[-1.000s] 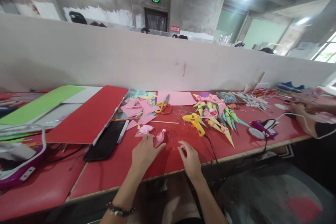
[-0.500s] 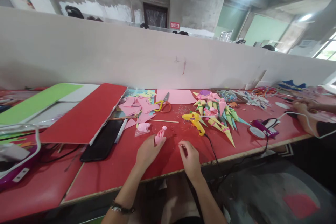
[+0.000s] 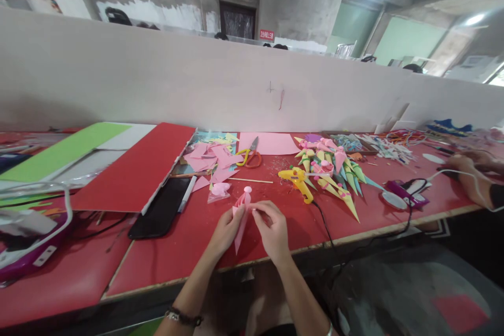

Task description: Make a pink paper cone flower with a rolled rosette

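A slim pink paper cone [image 3: 244,210] with a small round ball on top points tip-down over the red tabletop. My left hand [image 3: 224,232] grips it from the left side. On its right, my right hand [image 3: 273,230] has thumb and forefinger pinched together close against the cone's upper part; whatever is between those fingertips is too small to make out. Just beyond my hands lies a clear bag with pink pieces [image 3: 219,190]. A yellow glue gun [image 3: 298,182] rests to the right of my right hand.
Scissors [image 3: 249,155] and pink paper scraps [image 3: 212,157] lie farther back. Finished-looking paper cones [image 3: 334,178] are heaped right of centre. A phone [image 3: 160,210] and a red sheet [image 3: 137,168] are on the left. A co-worker's hands [image 3: 468,165] are at far right.
My right hand has moved left and up to the cone, its fingertips now at the cone's upper part. The cone has turned, so its long pointed body now shows below my left hand's fingers.
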Demonstrator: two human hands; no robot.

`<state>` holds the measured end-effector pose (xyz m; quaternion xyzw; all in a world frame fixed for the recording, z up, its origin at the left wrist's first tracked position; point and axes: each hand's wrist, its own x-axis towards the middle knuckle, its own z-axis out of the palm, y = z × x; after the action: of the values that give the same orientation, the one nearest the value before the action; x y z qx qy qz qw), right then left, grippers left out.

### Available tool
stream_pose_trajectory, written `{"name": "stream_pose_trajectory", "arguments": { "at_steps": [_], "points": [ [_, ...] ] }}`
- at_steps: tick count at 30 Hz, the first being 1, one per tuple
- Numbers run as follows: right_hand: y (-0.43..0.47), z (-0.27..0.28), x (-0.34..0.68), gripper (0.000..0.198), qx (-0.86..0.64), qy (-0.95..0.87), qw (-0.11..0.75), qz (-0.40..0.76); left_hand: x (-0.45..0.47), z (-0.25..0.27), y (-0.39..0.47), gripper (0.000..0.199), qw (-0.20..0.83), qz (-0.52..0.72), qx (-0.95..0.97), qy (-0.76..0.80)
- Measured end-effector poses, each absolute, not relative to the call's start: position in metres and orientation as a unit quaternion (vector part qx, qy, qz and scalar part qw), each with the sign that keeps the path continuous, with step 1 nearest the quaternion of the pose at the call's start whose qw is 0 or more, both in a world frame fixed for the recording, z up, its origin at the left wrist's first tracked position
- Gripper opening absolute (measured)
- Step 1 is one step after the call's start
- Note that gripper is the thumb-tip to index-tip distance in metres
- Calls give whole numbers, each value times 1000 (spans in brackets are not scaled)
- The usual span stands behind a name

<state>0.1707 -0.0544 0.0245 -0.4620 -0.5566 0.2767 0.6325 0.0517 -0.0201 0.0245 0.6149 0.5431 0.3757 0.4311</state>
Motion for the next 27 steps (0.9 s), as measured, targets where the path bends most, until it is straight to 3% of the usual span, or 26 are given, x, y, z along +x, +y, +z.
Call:
{"name": "stream_pose_trajectory", "arguments": {
  "at_steps": [10, 18, 27],
  "points": [
    [-50, 18, 167, 16, -476, -586, 613, 232, 50, 23, -22, 49, 436, 383, 633, 512],
    [-52, 14, 169, 21, -463, -587, 616, 249, 50, 26, -24, 48, 431, 391, 636, 507],
    [-50, 13, 169, 12, -475, -571, 606, 284, 50, 25, -23, 47, 427, 393, 640, 504]
  ]
}}
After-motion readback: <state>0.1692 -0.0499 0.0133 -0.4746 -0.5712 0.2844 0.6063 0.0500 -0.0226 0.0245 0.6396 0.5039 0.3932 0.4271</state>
